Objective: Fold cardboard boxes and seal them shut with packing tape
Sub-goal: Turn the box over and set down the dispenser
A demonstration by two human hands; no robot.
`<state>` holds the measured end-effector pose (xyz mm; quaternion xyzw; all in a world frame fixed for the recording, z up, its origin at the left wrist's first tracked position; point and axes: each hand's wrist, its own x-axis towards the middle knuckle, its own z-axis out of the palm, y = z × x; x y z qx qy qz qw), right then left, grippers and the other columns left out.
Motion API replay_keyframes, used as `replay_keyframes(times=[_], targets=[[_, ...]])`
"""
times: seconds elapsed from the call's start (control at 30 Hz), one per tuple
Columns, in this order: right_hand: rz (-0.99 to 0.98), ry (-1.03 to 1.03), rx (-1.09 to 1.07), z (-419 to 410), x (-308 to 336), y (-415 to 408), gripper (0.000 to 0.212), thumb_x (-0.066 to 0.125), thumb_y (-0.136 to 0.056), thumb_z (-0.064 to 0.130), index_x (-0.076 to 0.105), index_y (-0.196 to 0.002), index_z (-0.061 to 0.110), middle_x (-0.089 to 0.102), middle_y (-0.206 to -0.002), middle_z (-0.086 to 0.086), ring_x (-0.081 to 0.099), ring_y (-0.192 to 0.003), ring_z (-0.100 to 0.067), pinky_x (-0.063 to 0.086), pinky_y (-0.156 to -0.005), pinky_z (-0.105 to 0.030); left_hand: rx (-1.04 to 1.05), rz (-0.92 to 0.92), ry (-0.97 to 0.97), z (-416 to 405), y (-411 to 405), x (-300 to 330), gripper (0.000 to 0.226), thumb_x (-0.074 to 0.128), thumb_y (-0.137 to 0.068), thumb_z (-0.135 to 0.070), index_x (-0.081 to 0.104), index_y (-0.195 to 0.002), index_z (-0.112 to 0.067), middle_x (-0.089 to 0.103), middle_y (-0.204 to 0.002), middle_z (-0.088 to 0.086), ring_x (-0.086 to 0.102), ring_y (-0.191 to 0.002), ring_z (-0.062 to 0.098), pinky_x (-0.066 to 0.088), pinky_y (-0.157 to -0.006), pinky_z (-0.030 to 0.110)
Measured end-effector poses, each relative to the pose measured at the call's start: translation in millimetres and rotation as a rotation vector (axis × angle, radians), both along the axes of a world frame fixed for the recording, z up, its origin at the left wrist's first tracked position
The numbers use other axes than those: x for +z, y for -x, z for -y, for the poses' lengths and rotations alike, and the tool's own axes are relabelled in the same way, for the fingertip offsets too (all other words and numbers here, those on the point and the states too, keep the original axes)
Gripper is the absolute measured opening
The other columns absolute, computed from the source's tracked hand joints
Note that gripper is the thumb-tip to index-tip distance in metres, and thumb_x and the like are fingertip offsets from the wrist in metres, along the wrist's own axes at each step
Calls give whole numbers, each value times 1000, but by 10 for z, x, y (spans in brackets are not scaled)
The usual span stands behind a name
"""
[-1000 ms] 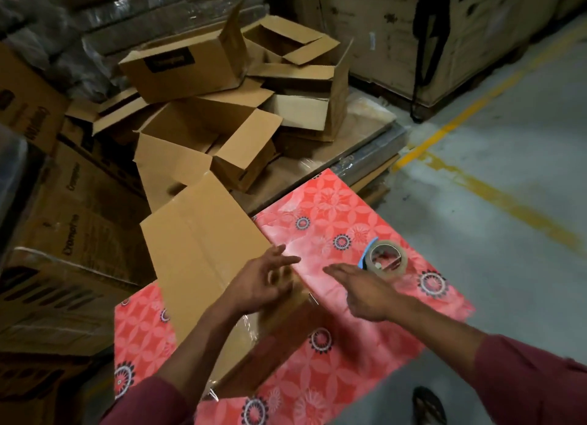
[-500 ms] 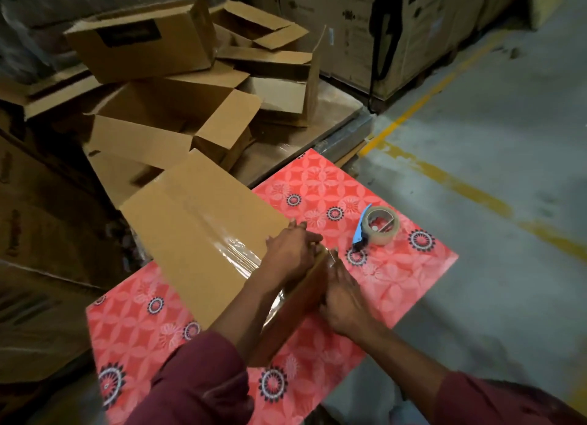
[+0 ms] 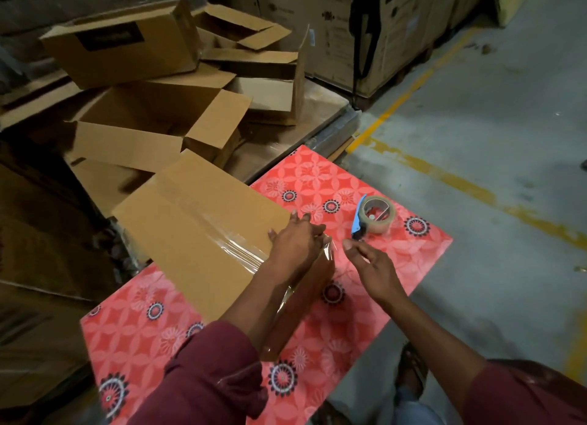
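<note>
Head view: a closed cardboard box (image 3: pixel 197 234) lies at centre frame on a counter with a red flowered cover (image 3: pixel 317 335), a strip of clear tape (image 3: pixel 241 250) running across its top. The left hand (image 3: pixel 297 243) rests on the box's right edge, fingers laid flat over the tape end. Just to its right, the right hand (image 3: pixel 370 265) hovers above the cover with loose, relaxed fingers, gripping nothing. A tape roll in a blue dispenser (image 3: pixel 373 216) sits on the cover right of centre, near the right hand. Opened boxes (image 3: pixel 152 107) are heaped in the upper left.
</note>
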<state>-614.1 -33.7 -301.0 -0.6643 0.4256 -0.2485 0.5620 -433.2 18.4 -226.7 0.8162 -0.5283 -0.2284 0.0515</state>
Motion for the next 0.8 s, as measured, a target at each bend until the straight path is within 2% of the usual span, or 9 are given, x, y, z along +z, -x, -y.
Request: replay_keyframes(times=[0.03,0.1,0.2,0.27,0.33,0.43,0.67,0.8], targets=[[7,-10,52,72,28,-55,35,63,-96,57,77,-117,32,73,-113,22,62,-109,11,48,-104,-29,-6,4,-2,-2,3,12,38,51,-107,-42,62,-142,-30,29,-170,8,9,-161,33,19,-110,84],[37,-37,135,185,57,-157,45,67,-91,60,77,-120,26,75,-117,14,65,-114,1,51,-106,-36,-15,6,-12,-8,8,40,37,50,-107,-41,63,-141,-30,30,-169,9,10,-160,35,21,-110,83],[82,-102,188,298,33,-224,36,72,-86,54,81,-109,28,79,-103,-5,72,-93,-20,58,-89,-53,-9,2,-19,-6,0,63,36,51,-106,-36,65,-138,-28,31,-169,8,14,-160,35,23,-109,83],[95,-150,213,352,8,-213,28,74,-86,49,82,-105,30,80,-103,0,73,-101,-15,62,-83,-47,-4,3,-20,17,-18,60,37,52,-106,-36,64,-140,-29,28,-171,6,14,-160,34,23,-111,82],[101,-183,235,407,-19,-210,26,76,-88,44,82,-105,26,79,-106,7,72,-109,-11,63,-83,-39,-3,1,-10,34,-32,21,38,53,-106,-37,63,-142,-30,27,-171,6,13,-160,34,22,-111,82],[100,-195,278,492,-69,-220,27,79,-87,40,82,-107,22,79,-108,7,72,-107,-10,62,-82,-37,9,5,-6,37,-56,-25,42,53,-106,-39,59,-146,-32,26,-172,3,13,-161,32,20,-110,84],[92,-170,337,636,-257,-206,20,82,-87,21,81,-107,15,79,-109,0,74,-103,-17,63,-81,-44,7,19,-9,44,-60,-46,42,53,-105,-40,60,-146,-30,31,-170,4,14,-160,33,20,-111,84],[84,-315,406,715,-167,-189,26,74,-95,28,78,-113,10,77,-116,-3,71,-114,-19,59,-89,-51,-14,39,-19,51,-55,-41,42,51,-106,-41,60,-146,-32,29,-171,4,15,-160,33,24,-110,83]])
